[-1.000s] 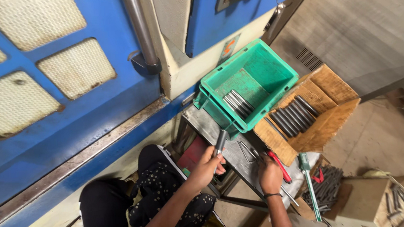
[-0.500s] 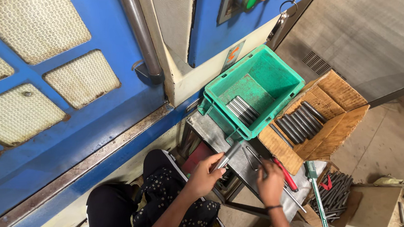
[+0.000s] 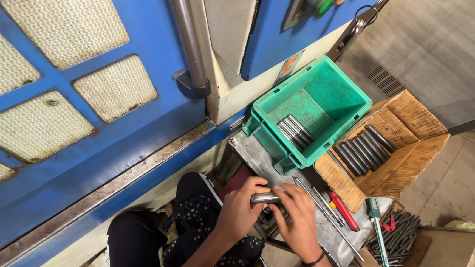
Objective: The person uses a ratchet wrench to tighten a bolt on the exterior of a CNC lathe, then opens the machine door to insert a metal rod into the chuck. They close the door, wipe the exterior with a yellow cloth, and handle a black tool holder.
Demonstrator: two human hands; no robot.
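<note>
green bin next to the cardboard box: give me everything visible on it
The green bin is an open-topped rectangular crate that looks like moulded plastic, with a thick rim and scuffed, dusty inner walls. It sits upright at the far end of the grey metal tray, against the blue machine, with the cardboard box pressed to its side. Inside, a small group of metal rods lies side by side on the floor; the rest is bare. Neither hand touches it.

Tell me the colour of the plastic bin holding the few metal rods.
Green: the plastic bin shows clearly in the head view, with grey metal rods inside.
</note>
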